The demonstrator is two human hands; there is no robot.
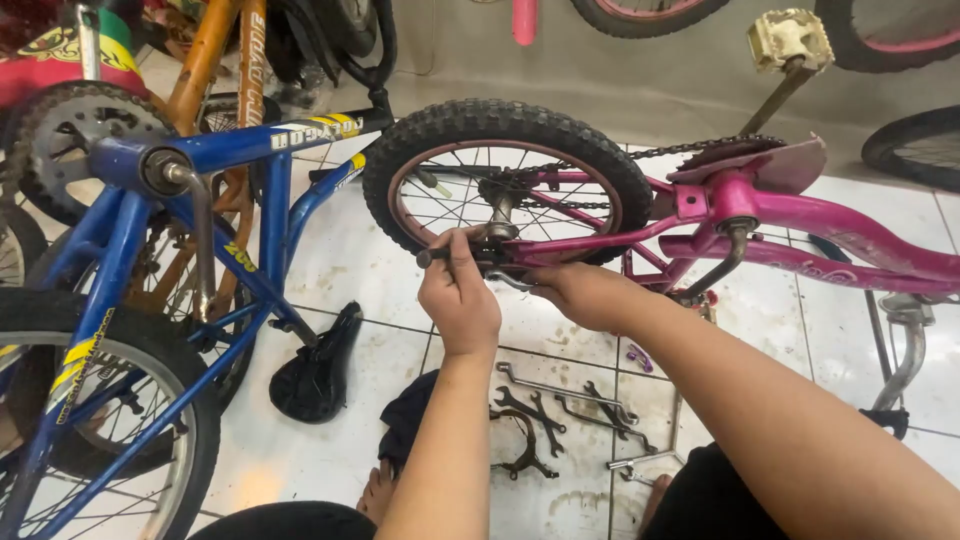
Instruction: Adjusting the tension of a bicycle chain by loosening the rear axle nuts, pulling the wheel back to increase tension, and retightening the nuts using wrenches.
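A pink child's bicycle [800,225] stands upside down on the tiled floor, its rear wheel [505,175] up in front of me. My left hand [458,295] is closed around a dark-handled tool [435,256] held at the wheel's axle nut. My right hand [580,292] reaches in from the right and grips a metal wrench [512,281] at the same axle, just below the pink frame stay. The chain [690,148] runs from the hub to the chainring, and a cream pedal [790,38] sticks up behind.
An upturned blue bicycle [200,200] stands at left, its black saddle [318,365] on the floor, an orange frame [205,60] behind it. Several wrenches [565,410] and a dark rag [408,420] lie on the tiles between my arms. Other wheels [920,145] ring the far side.
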